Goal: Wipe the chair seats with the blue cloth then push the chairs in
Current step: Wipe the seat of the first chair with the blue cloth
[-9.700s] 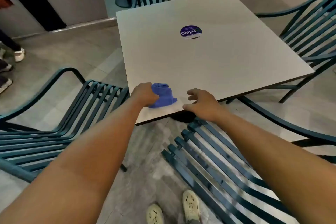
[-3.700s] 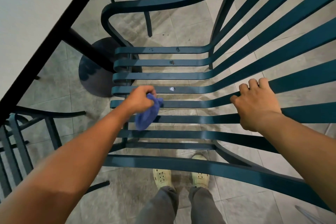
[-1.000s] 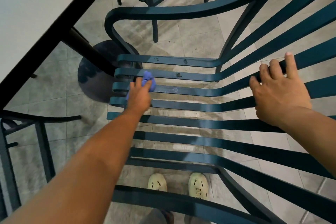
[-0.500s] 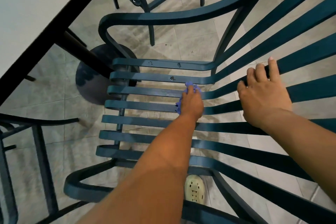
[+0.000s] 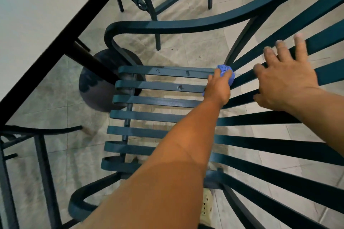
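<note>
The chair (image 5: 158, 101) is painted metal, its dark teal slats smooth with a dull sheen. The cloth (image 5: 226, 72) looks soft and crumpled. Matt grey tiles (image 5: 193, 50) cover the floor. The tabletop (image 5: 37, 5) is pale, smooth, black-edged.

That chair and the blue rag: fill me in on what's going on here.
A person is wiping the slatted seat of a teal metal chair. The left hand presses a bunched blue cloth where the seat slats bend up into the backrest. The right hand rests on the backrest slats, fingers spread. The chair is not yet pushed under the table.
</note>
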